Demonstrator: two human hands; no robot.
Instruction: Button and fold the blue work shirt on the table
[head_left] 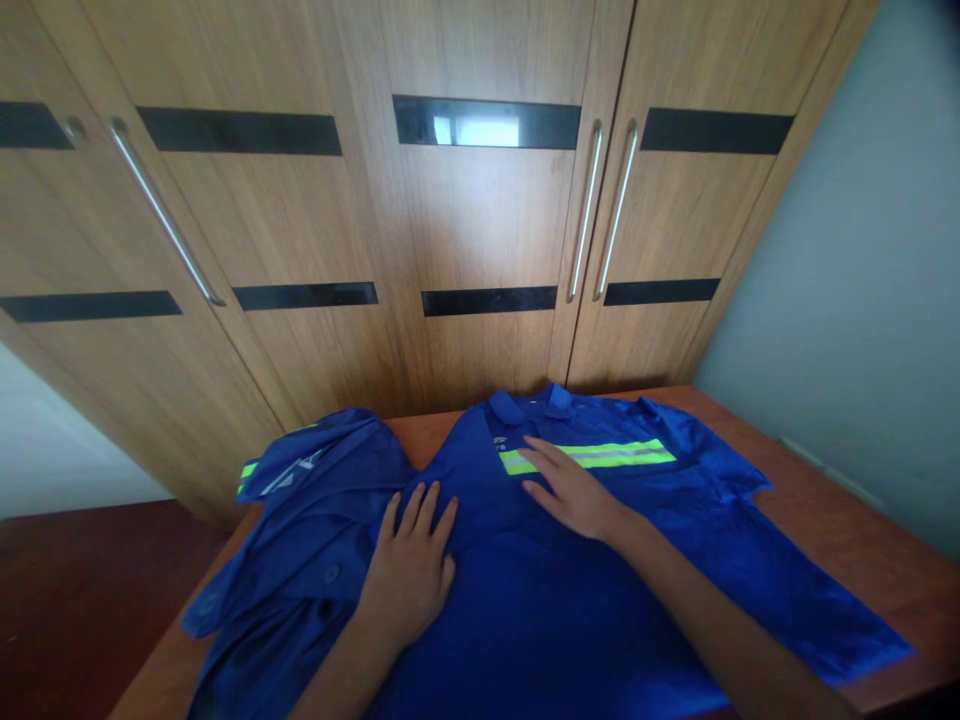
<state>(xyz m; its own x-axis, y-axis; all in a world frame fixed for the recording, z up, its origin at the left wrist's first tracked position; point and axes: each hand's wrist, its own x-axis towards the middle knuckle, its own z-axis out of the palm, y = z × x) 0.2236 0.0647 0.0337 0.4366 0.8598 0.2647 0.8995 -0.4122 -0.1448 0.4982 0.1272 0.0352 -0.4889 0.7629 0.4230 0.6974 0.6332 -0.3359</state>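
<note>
Your left hand (409,572) and right hand (576,497) are spread, maybe holding the shirt (517,610) flat. Its collar (507,408) is by the far desk edge (421,424).

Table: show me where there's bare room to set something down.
The widest bare patch of table lies between the shirt and the grey wall; a small one sits at the back, between shirt, bundled clothing and wardrobe. The middle is crowded: the left hand and right hand are over the shirt.

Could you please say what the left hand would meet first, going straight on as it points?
Beyond the blue garment beneath it, the left hand would probably meet the wooden cabinet; depth is unclear.
</note>
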